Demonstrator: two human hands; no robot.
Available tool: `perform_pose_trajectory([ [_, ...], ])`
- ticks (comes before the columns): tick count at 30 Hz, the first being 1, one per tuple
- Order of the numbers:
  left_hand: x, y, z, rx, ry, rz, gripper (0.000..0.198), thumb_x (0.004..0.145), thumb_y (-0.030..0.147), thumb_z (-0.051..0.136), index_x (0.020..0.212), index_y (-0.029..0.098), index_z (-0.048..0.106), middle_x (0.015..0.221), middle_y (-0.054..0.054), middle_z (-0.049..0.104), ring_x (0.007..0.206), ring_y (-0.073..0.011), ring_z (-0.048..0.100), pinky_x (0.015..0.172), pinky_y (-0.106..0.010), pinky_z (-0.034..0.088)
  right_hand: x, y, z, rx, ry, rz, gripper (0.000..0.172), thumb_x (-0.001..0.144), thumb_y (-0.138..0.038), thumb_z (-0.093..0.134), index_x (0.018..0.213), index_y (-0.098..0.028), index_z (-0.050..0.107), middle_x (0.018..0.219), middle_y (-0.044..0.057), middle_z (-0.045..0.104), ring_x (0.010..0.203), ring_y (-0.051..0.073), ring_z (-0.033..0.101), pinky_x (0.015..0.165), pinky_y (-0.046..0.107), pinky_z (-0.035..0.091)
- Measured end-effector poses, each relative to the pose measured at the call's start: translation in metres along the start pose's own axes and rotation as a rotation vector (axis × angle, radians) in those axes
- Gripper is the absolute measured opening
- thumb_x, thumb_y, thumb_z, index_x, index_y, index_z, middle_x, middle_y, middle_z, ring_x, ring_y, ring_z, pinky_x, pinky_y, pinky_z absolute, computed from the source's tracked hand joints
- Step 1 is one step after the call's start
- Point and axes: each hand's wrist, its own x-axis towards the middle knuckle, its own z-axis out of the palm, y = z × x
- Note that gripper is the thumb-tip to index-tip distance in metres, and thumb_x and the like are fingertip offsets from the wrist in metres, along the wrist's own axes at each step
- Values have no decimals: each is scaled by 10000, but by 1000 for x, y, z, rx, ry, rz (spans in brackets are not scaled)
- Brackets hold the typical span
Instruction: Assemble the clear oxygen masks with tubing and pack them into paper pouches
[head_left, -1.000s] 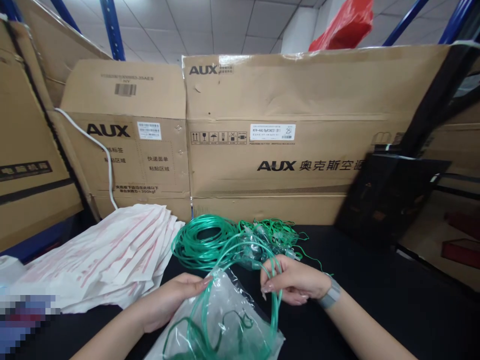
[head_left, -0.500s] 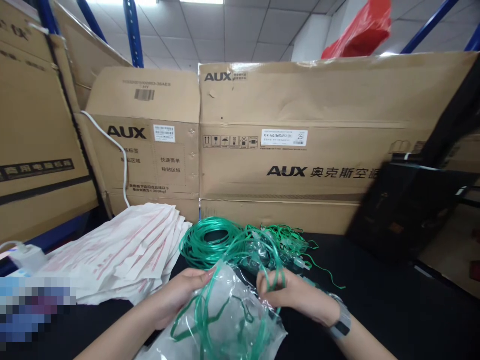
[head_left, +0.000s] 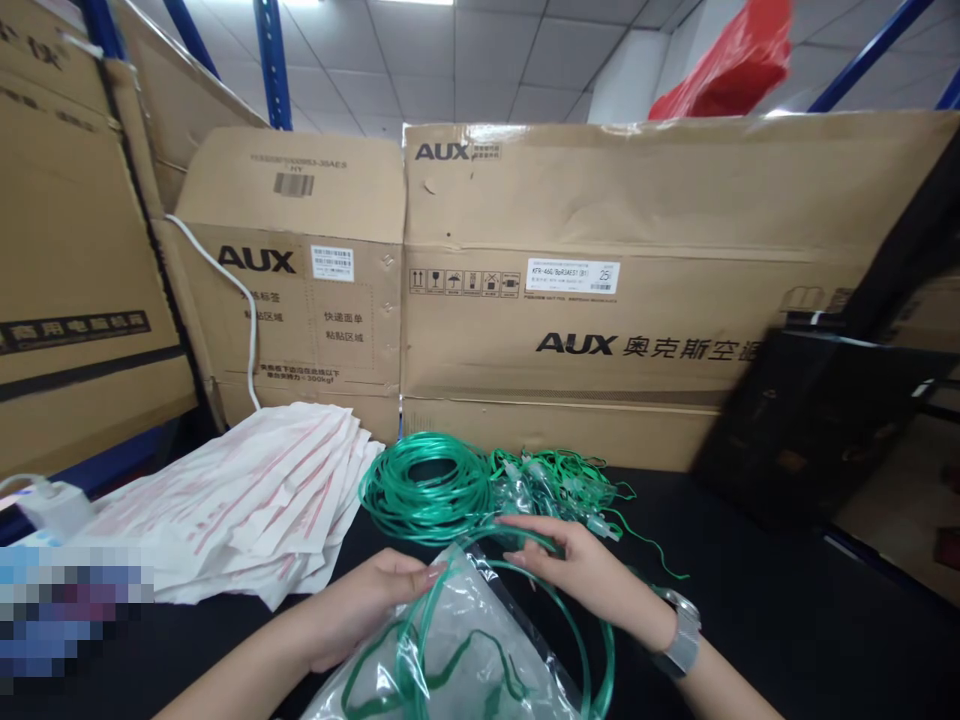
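My left hand [head_left: 367, 600] pinches the mouth of a clear plastic bag [head_left: 465, 650] that lies on the black table and holds green tubing. My right hand [head_left: 577, 575], with a watch on its wrist, has its fingers closed on a loop of green tube [head_left: 592, 630] that arcs round the bag's right side. Just behind my hands lies a coil of green tubing [head_left: 427, 485], with a tangle of masks and thin green cords [head_left: 562, 485] to its right.
A pile of white paper pouches with red print [head_left: 240, 500] lies at the left. Large AUX cardboard boxes [head_left: 570, 290] stand as a wall along the back. A black panel [head_left: 810, 420] leans at the right. A white charger [head_left: 56, 505] sits at the far left.
My right hand has spread the green loop wider and lower round the bag's right side. My left hand stays pinched on the bag's mouth. The view shifted slightly.
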Motion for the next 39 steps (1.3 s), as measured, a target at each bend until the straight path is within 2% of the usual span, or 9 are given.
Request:
perform_pose_trajectory([
  [3, 1, -1, -1, 7, 48, 12, 252, 608, 354, 711, 537, 121, 645, 537, 1, 629, 497, -112, 515, 540, -214, 372, 0, 2, -1, -64, -32, 71, 358, 758, -420, 549, 1019, -180, 603, 552, -27, 539, 438, 81, 430, 425, 210, 372],
  [7, 0, -2, -3, 28, 15, -3, 266, 637, 378, 682, 575, 120, 669, 576, -23, 661, 520, -132, 546, 559, -232, 388, -1, 2, 0, -48, -33, -100, 375, 707, -369, 624, 1048, -216, 585, 864, 32, 605, 699, 136, 549, 650, 261, 465],
  [9, 0, -2, -3, 46, -19, -12, 277, 653, 388, 666, 583, 120, 676, 576, -24, 664, 508, -132, 546, 552, -231, 386, -2, 2, 3, -131, -48, -150, 462, 691, -330, 645, 1135, -256, 538, 933, 37, 582, 706, 136, 545, 647, 263, 468],
  [11, 0, -2, -2, 51, -50, -17, 277, 664, 384, 658, 579, 121, 677, 564, -19, 660, 493, -124, 538, 545, -225, 378, -4, 2, 7, -249, -34, -188, 476, 710, -312, 627, 1170, -275, 516, 890, 33, 579, 645, 126, 527, 609, 259, 460],
  [16, 1, -2, -2, 27, -43, -20, 294, 679, 397, 641, 610, 116, 686, 579, -25, 664, 501, -123, 533, 559, -230, 387, -9, -5, 7, -397, -88, -282, 250, 840, -274, 455, 1007, -254, 641, 727, 34, 591, 670, 148, 531, 647, 261, 429],
  [20, 1, 0, -4, 58, 21, -38, 267, 663, 388, 659, 609, 127, 680, 574, -17, 663, 523, -134, 548, 546, -227, 392, -9, -9, -3, -308, -244, -257, 261, 852, -265, 440, 930, -206, 682, 630, 17, 546, 569, 113, 513, 588, 232, 429],
  [26, -1, -3, -2, 77, -18, -85, 262, 644, 372, 677, 637, 110, 687, 582, -22, 647, 533, -131, 533, 576, -233, 397, -11, -5, -2, -144, -363, -147, 259, 826, -252, 460, 950, -187, 678, 731, 22, 528, 435, 51, 472, 422, 182, 404],
  [34, 2, -12, 4, 103, -38, -61, 297, 634, 388, 679, 647, 92, 700, 544, -13, 616, 480, -97, 460, 520, -212, 338, -11, -9, 35, -34, -243, -232, 210, 799, -276, 517, 810, -191, 708, 683, 16, 571, 601, 107, 533, 563, 205, 443],
  [39, -2, 2, -2, 49, -46, -1, 272, 669, 363, 662, 667, 93, 690, 616, -40, 659, 533, -121, 524, 568, -234, 383, -2, -3, 20, 244, -224, 42, 370, 705, -315, 642, 1053, -198, 600, 723, 1, 625, 521, 86, 557, 521, 213, 461],
])
